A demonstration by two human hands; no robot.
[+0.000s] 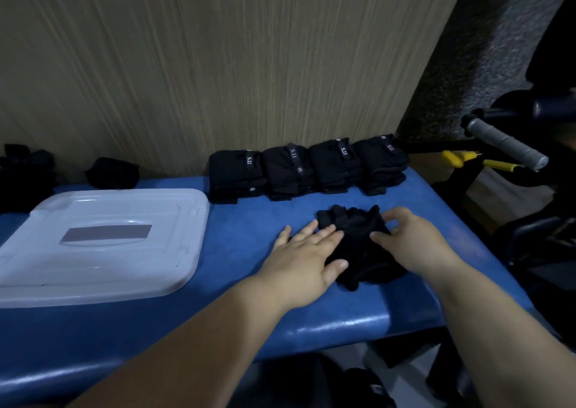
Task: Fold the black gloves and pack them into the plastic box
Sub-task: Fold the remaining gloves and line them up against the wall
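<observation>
A black glove [358, 245] lies on the blue padded bench [249, 220], right of centre. My left hand [308, 258] rests flat on the glove's left side with fingers straight. On the glove's right edge, my right hand [411, 236] pinches the fabric between curled fingers and thumb. A white plastic box [103, 239] with its lid on sits at the left of the bench. Several stacks of folded black gloves [307, 169] stand in a row against the wall behind.
More loose black gloves [112, 173] lie at the far left by the wall. A wood-grain wall [218, 64] runs behind the bench. To the right stands exercise equipment with a grey handle [506, 144] and yellow parts [455, 158].
</observation>
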